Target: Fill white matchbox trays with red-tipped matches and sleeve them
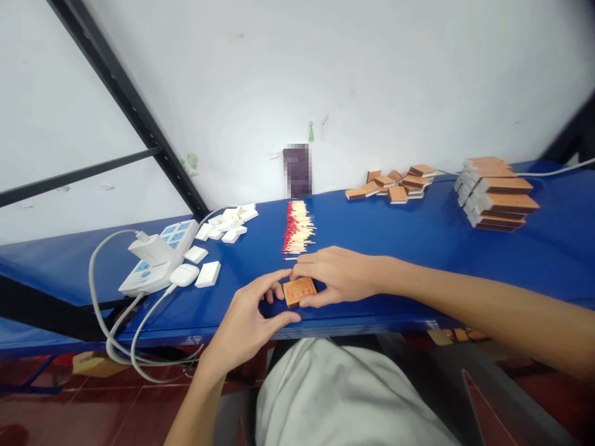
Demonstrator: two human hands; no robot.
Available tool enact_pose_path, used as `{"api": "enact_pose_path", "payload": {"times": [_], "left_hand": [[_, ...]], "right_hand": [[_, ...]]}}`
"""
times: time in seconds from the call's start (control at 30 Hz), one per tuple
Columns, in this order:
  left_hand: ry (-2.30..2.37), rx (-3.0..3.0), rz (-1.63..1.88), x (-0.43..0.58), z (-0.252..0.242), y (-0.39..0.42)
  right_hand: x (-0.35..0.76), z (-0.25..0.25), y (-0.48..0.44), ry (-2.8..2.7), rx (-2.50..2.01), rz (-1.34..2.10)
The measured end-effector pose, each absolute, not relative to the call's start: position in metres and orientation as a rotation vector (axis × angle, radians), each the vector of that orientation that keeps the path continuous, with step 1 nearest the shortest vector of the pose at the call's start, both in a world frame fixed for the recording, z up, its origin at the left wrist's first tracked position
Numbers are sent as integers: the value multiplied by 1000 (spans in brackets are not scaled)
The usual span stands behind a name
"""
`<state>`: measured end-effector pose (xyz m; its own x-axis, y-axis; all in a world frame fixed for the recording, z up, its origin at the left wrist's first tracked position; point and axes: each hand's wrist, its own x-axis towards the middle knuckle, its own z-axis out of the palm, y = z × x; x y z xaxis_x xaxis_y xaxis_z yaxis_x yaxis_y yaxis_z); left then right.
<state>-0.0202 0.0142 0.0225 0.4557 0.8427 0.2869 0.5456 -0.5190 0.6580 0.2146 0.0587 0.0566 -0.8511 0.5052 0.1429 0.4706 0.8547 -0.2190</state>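
Observation:
An orange matchbox (300,292) with red print lies near the front edge of the blue table, between my two hands. My right hand (337,277) grips it from the right, thumb at the near side and fingers at the far side. On its left, my left hand (258,310) is curved with thumb and fingers apart, close to the box and holding nothing. Just beyond the hands lies a pile of red-tipped matches (299,228), with a single match in front of it near my right fingertips.
White trays (230,223) lie scattered at the left, beside a power strip (162,257) with looping cables. Loose matchbox sleeves (398,194) and a stack of boxes (495,195) stand at the back right. A pixelated dark object (298,171) leans on the wall.

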Motion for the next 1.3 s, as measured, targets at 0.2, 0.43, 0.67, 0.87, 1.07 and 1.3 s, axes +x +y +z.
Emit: {"api": "enact_pose_path", "payload": {"times": [0.2, 0.43, 0.67, 0.87, 1.07, 1.3], "left_hand": [[1245, 2310, 1173, -56, 30, 16], [2182, 2384, 1340, -103, 41, 30], [2034, 2653, 709, -127, 26, 51], [1795, 2547, 818, -114, 25, 43], [1448, 2454, 931, -65, 37, 17], [1372, 2264, 1486, -27, 32, 6]], "right_hand": [[268, 92, 30, -2804, -1002, -127], [448, 96, 8, -2032, -1814, -458], [514, 70, 5, -1853, -2038, -576], [511, 61, 10, -1890, -2079, -481], [484, 66, -3, -1701, -2063, -758], [403, 65, 24, -2206, -1666, -497]]}}
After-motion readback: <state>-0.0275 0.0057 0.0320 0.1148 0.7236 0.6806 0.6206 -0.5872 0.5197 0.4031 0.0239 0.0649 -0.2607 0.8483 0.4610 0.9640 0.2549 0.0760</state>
